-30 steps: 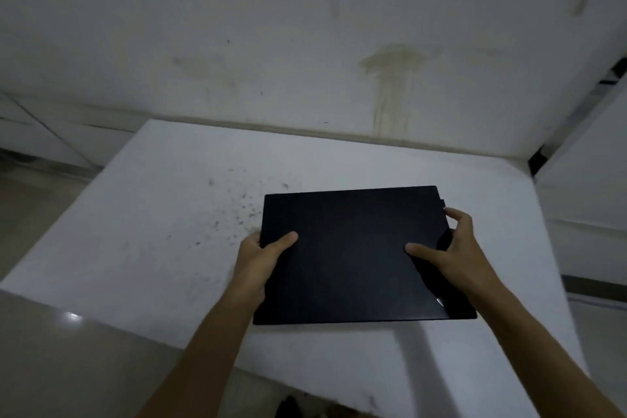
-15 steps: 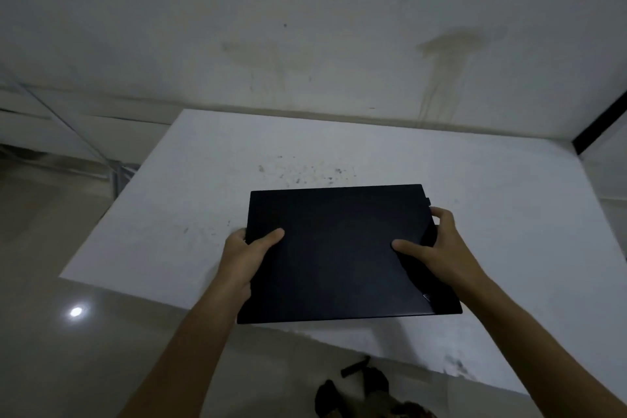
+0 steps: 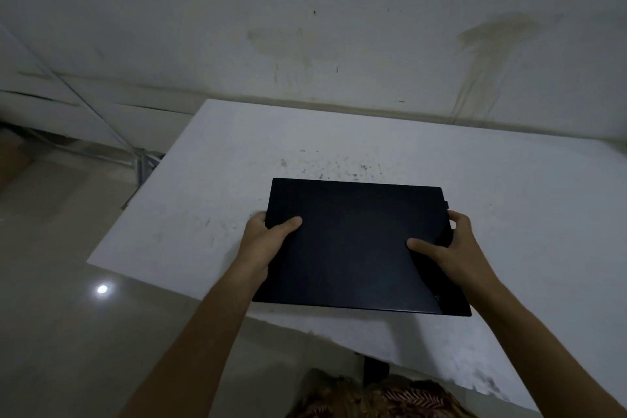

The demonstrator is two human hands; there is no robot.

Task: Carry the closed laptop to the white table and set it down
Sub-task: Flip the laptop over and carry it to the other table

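At the far left, glossy beige floor tiles (image 3: 51, 332) carry a small round glint of light, and a thin metal frame (image 3: 140, 164) stands against the base of the wall. Right of them lies the white table (image 3: 210, 200), a flat matte slab with straight edges, its surface speckled with dark flecks near the far middle and smudged at the near right edge. The left hand (image 3: 263, 241) grips the laptop's left edge, thumb laid flat across the lid and fingers curled out of sight beneath, forearm reaching up from the near side. The closed laptop (image 3: 356, 244) is a thin black rectangle with a smooth, dull lid and rounded corners, held over the table's near middle; whether it touches the surface cannot be told. The right hand (image 3: 448, 254) clasps its right edge, thumb pressed on the lid, fingers wrapped round the side. Behind, the stained pale wall (image 3: 339, 27) shows brownish drip marks at right.
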